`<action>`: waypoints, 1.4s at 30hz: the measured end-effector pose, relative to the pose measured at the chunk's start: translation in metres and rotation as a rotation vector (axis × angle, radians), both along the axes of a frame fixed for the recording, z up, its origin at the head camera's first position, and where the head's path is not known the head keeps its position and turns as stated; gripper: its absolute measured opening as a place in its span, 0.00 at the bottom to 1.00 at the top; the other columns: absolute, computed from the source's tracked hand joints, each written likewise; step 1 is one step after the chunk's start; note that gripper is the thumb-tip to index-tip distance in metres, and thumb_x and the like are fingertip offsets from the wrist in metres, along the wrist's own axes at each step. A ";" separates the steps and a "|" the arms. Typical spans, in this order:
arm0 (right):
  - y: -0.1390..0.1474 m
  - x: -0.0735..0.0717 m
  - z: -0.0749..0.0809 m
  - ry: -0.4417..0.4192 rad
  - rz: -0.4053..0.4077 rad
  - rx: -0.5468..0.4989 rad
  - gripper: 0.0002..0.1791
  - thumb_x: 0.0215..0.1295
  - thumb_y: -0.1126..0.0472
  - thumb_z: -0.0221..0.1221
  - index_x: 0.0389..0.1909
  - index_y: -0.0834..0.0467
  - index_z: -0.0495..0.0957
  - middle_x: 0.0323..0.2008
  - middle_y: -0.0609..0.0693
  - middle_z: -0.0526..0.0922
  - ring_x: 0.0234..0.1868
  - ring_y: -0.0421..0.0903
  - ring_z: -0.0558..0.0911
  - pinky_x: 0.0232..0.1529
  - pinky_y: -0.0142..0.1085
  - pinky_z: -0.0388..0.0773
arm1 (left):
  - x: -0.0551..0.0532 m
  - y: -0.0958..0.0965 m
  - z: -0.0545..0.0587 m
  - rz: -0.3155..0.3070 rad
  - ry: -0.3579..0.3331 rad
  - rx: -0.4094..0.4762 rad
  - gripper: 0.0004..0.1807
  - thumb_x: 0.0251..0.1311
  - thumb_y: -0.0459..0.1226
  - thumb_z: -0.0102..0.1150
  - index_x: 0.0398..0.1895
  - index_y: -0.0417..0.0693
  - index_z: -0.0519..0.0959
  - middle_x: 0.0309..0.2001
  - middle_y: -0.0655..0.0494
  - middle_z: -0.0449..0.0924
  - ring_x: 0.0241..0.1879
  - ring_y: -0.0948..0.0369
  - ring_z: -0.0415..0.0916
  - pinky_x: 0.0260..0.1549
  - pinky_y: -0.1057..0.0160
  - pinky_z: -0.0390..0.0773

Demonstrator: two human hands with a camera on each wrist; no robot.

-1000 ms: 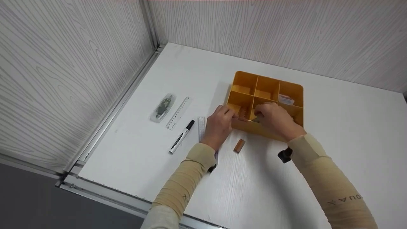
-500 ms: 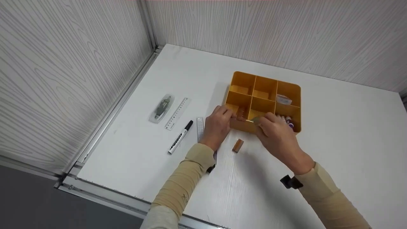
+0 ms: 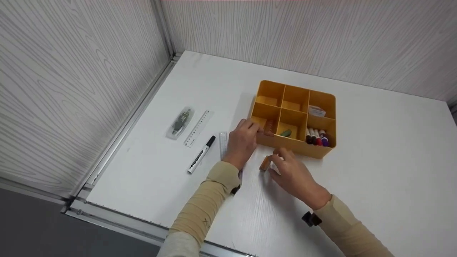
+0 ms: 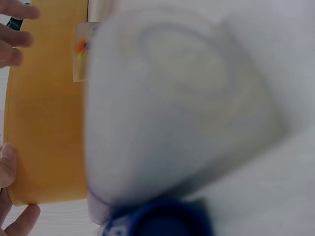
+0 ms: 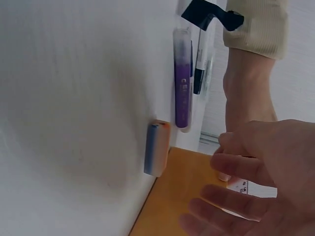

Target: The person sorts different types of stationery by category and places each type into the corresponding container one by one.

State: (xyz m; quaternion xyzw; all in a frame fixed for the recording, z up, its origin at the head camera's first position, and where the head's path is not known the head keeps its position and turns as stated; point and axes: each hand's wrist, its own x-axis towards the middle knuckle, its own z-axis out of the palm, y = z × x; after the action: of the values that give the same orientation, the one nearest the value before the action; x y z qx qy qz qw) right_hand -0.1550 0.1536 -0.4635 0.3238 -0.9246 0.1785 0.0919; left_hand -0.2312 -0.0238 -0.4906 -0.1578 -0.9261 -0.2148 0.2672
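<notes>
A yellow six-compartment organizer box [image 3: 296, 144] stands on the white table. My left hand [image 3: 242, 141] grips its front left rim; in the left wrist view my left thumb [image 4: 7, 164] lies at the box's corner. My right hand [image 3: 292, 173] is in front of the box, fingers loosely bent around a small eraser [image 3: 264, 163] without closing on it. In the right wrist view the eraser [image 5: 157, 147] shows blue, pale and orange bands, and my right fingers are apart from it. A green item [image 3: 286, 133] lies in the front middle compartment.
The front right compartment holds several markers [image 3: 317, 137]; a small white packet [image 3: 316, 111] lies behind them. Left of the box lie a clear case [image 3: 180, 123], a ruler [image 3: 197, 129], a clear ruler [image 3: 223, 144] and a black-capped marker [image 3: 201, 155]. A purple highlighter [image 5: 182, 88] lies near my left wrist.
My right hand has let go of the green item, now in the front middle compartment, and moved down to the eraser. My left hand has stayed at the box's rim.
</notes>
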 end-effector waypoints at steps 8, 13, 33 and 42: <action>-0.007 -0.002 -0.016 -0.101 0.033 0.142 0.27 0.55 0.63 0.72 0.56 0.58 0.75 0.59 0.64 0.74 0.57 0.63 0.78 0.58 0.56 0.78 | 0.000 -0.002 0.001 0.004 0.004 0.003 0.11 0.63 0.26 0.55 0.37 0.51 0.83 0.40 0.59 0.78 0.43 0.62 0.77 0.37 0.67 0.83; -0.008 -0.005 -0.024 -0.049 0.075 0.094 0.19 0.52 0.72 0.71 0.46 0.60 0.80 0.47 0.58 0.79 0.46 0.54 0.81 0.53 0.48 0.81 | 0.000 -0.001 0.001 0.002 0.003 0.007 0.11 0.65 0.27 0.54 0.35 0.52 0.83 0.38 0.58 0.78 0.42 0.62 0.77 0.35 0.66 0.83; -0.006 -0.016 -0.033 -0.040 0.071 -0.047 0.12 0.57 0.73 0.67 0.42 0.62 0.82 0.40 0.57 0.80 0.41 0.49 0.80 0.47 0.40 0.84 | 0.001 0.000 0.000 -0.008 -0.010 0.017 0.10 0.66 0.28 0.54 0.36 0.51 0.82 0.38 0.58 0.77 0.42 0.62 0.77 0.35 0.67 0.83; -0.002 -0.016 -0.019 -0.011 0.038 -0.068 0.13 0.53 0.70 0.71 0.40 0.61 0.82 0.39 0.54 0.80 0.39 0.48 0.79 0.44 0.40 0.84 | 0.000 -0.001 0.000 -0.002 0.011 0.018 0.09 0.62 0.27 0.58 0.34 0.51 0.82 0.39 0.58 0.78 0.41 0.62 0.77 0.34 0.68 0.83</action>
State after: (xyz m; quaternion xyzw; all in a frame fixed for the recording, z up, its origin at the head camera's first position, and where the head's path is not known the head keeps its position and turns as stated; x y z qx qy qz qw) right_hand -0.1706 0.1514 -0.4825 0.3371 -0.9121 0.2133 0.0943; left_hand -0.2310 -0.0249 -0.4901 -0.1575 -0.9225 -0.2224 0.2733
